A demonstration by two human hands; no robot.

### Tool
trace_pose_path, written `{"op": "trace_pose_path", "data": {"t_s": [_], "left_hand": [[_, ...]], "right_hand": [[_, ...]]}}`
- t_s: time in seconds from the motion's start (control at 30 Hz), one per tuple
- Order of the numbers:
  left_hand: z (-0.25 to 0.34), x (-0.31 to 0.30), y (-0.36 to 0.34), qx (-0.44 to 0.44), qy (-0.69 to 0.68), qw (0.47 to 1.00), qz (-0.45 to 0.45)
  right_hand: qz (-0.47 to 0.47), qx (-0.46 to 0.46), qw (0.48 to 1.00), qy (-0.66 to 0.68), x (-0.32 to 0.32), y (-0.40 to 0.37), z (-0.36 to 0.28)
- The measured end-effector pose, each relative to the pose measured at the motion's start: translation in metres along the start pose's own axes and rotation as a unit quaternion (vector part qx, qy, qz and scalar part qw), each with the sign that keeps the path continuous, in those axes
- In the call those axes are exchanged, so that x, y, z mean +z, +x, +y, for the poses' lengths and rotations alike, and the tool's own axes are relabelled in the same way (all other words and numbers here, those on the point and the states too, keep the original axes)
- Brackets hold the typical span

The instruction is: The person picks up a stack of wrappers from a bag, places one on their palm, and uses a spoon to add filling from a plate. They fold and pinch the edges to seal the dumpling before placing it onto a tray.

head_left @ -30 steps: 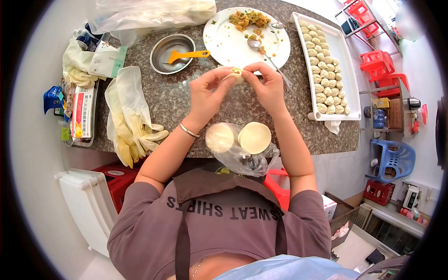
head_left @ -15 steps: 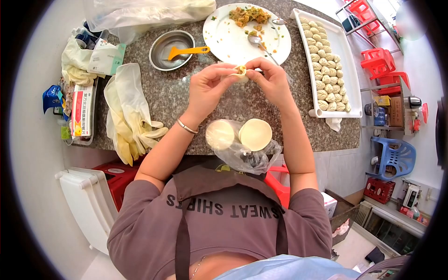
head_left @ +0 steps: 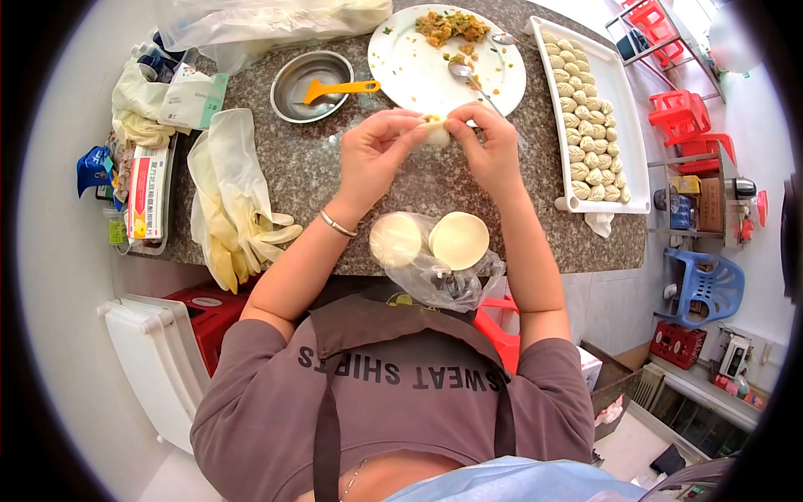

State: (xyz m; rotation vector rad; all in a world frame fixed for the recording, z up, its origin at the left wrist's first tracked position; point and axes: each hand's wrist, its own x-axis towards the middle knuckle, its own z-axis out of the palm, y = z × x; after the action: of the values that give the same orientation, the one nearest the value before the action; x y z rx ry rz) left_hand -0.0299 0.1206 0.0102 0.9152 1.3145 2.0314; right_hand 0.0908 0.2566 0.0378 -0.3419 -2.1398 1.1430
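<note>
A small filled dumpling (head_left: 435, 131) is pinched between my two hands just below the large white plate (head_left: 401, 58). My left hand (head_left: 376, 151) grips its left side with thumb and fingers, while my right hand (head_left: 485, 146) pinches its right edge. Some filling (head_left: 450, 28) and a metal spoon (head_left: 462, 72) lie on the plate. Nearer to me, two stacks of round wrappers (head_left: 458, 241) rest on a clear plastic bag (head_left: 443, 283). At the right, a white tray (head_left: 631, 138) holds several pleated dumplings (head_left: 595, 131).
A metal bowl (head_left: 288, 82) with an orange scraper (head_left: 347, 87) stands left of the plate. Pale gloves (head_left: 234, 192) lie at the table's left, beside boxes (head_left: 149, 192). Plastic bags (head_left: 242, 25) are at the back. Red stools (head_left: 679, 113) and a blue chair (head_left: 707, 289) stand beyond the tray.
The dumpling's top looks more gathered, with less filling showing between my fingers. My hands have otherwise hardly moved, and the view has shifted slightly.
</note>
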Motion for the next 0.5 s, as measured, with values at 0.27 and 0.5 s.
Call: {"op": "trace_pose_path", "data": {"t_s": [0.27, 0.5], "left_hand": [[-0.001, 0.0014, -0.0018, 0.04, 0.017, 0.999, -0.02], [0.0, 0.0022, -0.0022, -0.031, 0.056, 0.998, 0.023]], "right_hand": [[-0.03, 0.019, 0.999, 0.026, 0.0012, -0.0003, -0.0023], [-0.028, 0.023, 0.999, -0.009, 0.0039, -0.0022, -0.0028]]}}
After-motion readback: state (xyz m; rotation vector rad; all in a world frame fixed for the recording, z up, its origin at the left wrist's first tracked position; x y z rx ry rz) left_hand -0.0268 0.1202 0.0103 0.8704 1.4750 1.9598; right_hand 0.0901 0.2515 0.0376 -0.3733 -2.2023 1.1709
